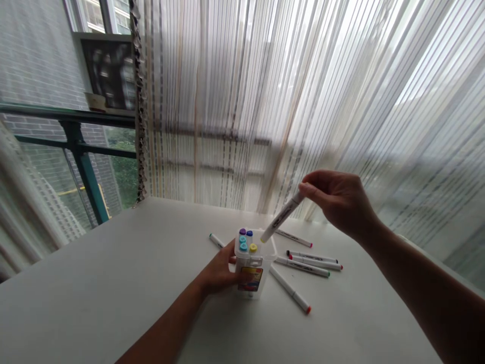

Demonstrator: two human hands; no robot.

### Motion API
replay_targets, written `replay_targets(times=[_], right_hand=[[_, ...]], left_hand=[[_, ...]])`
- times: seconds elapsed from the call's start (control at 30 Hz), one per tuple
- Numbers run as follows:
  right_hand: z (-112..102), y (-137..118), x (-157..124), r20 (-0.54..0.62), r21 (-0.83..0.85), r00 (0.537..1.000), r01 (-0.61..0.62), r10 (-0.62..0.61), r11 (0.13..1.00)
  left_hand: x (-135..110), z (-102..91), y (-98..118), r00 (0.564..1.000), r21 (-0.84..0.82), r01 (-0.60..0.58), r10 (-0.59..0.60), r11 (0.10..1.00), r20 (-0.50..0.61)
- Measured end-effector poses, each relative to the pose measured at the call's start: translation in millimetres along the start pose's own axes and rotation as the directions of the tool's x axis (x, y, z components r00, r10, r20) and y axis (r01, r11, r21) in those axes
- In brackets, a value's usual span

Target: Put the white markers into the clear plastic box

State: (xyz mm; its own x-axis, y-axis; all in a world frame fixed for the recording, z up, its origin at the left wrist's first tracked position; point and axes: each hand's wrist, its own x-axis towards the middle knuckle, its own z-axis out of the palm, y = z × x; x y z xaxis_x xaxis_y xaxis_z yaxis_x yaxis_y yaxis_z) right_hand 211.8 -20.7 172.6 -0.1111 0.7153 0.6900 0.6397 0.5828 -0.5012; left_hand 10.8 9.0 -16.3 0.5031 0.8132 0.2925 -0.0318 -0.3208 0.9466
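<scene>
A clear plastic marker box [250, 275] stands upright on the white table [113, 283], with several markers inside showing purple, blue, cyan and yellow caps. My left hand [222, 270] wraps around the box's left side. My right hand [337, 199] pinches a white marker [282, 216] by its upper end; it slants down with its yellowish tip just above the box's open top.
Several white markers [308, 263] lie loose on the table to the right of the box, one [290, 289] nearer the front, another [216, 240] behind the box at left. A striped sheer curtain [284, 101] hangs behind. A window railing [81, 151] is at left.
</scene>
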Motion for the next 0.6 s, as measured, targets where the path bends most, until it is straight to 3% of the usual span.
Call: replay_targets(times=[0.1, 0.2, 0.37, 0.6], right_hand=[[15, -1, -6, 0.152, -0.100, 0.988, 0.030, -0.015, 0.994], [31, 4, -11, 0.230, -0.145, 0.973, 0.039, -0.005, 0.989], [42, 6, -13, 0.202, -0.167, 0.979, 0.023, 0.011, 0.986], [28, -2, -6, 0.195, -0.145, 0.981, 0.036, -0.007, 0.989]], left_hand=[[0, 0.1, 0, 1.000, -0.005, -0.004, 0.004, 1.000, 0.005], [1, 0.0, 0, 1.000, -0.016, 0.000, 0.000, 1.000, 0.006], [1, -1.2, 0, 1.000, -0.007, 0.010, -0.010, 1.000, -0.003], [0, -0.9, 1, 1.000, -0.022, 0.017, -0.017, 1.000, 0.004]])
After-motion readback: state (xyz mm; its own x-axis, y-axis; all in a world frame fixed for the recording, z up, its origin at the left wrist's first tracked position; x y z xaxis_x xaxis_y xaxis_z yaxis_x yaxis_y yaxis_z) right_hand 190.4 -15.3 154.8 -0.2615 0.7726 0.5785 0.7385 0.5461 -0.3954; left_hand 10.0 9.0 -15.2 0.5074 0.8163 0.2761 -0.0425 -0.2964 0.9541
